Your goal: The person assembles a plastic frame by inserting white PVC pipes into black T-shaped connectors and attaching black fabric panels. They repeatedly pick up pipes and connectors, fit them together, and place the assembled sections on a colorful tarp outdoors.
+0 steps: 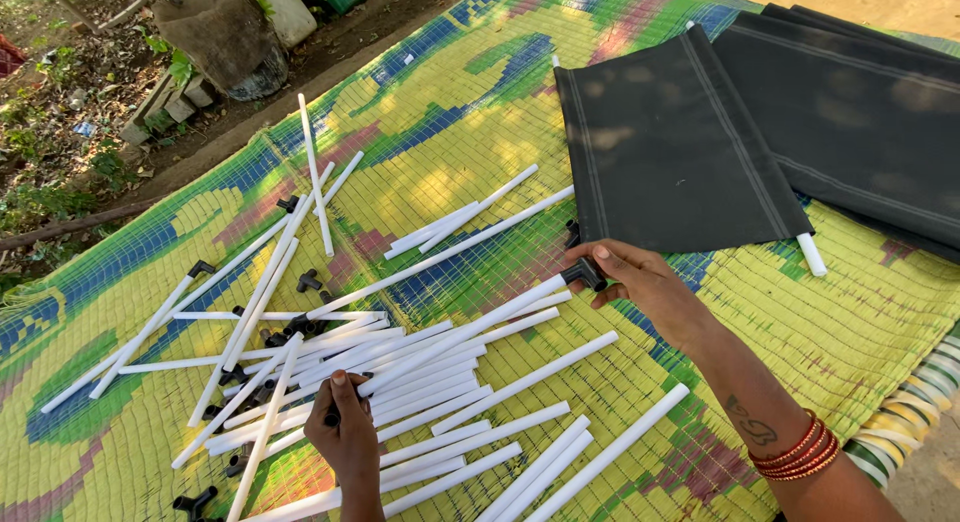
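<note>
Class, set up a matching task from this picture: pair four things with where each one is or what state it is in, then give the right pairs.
Things
1. black connector
2. long white pipe
3. black fabric sheets
4. red bangles

Places or states
a. worn on the right wrist
b. spread flat at the far right of the mat
c. pinched in the right hand at the pipe's far end
d. gripped at its near end by the left hand

Pairs: 1-c, 2-d, 3-b, 4-a
</note>
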